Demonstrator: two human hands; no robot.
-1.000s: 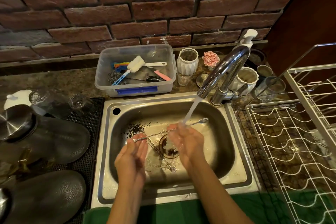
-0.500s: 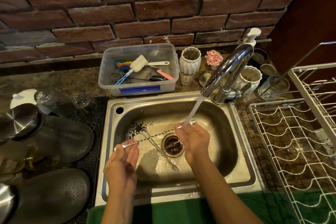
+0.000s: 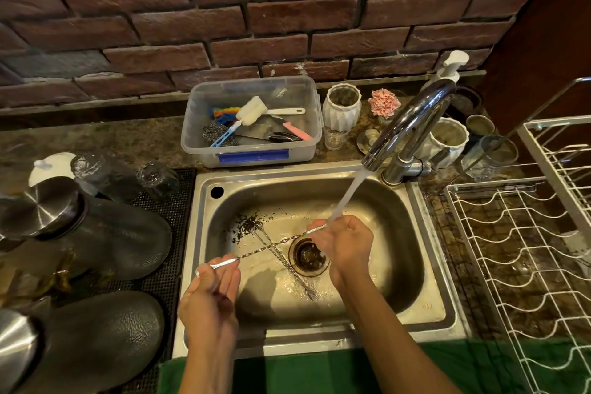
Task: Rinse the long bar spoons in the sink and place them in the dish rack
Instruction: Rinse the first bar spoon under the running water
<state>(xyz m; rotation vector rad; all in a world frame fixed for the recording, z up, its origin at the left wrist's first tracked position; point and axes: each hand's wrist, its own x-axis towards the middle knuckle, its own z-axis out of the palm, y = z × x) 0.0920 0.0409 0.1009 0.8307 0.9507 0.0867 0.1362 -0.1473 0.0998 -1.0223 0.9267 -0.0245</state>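
A long twisted bar spoon [image 3: 268, 247] stretches across the steel sink [image 3: 425, 304], held at both ends. My left hand [image 3: 213, 294] pinches its left end over the sink's left rim. My right hand [image 3: 345, 246] closes around its right end, right under the water stream [image 3: 347, 195] from the tap [image 3: 412, 125]. More bar spoons [image 3: 287, 265] lie crossed on the sink floor beside the drain [image 3: 308, 255]. The white wire dish rack [image 3: 524, 249] stands to the right of the sink, with nothing visible in it.
A clear plastic tub [image 3: 252, 153] with brushes and scourers sits behind the sink. White vases, glasses and a soap pump crowd around the tap. Dark domed lids [image 3: 105, 233] and upturned glasses rest on a black mat at left. Dark specks dot the sink floor.
The spoon has slid leftward: my left hand drew back toward the sink's left rim while my right hand stayed under the stream, now nearer the spoon's right end.
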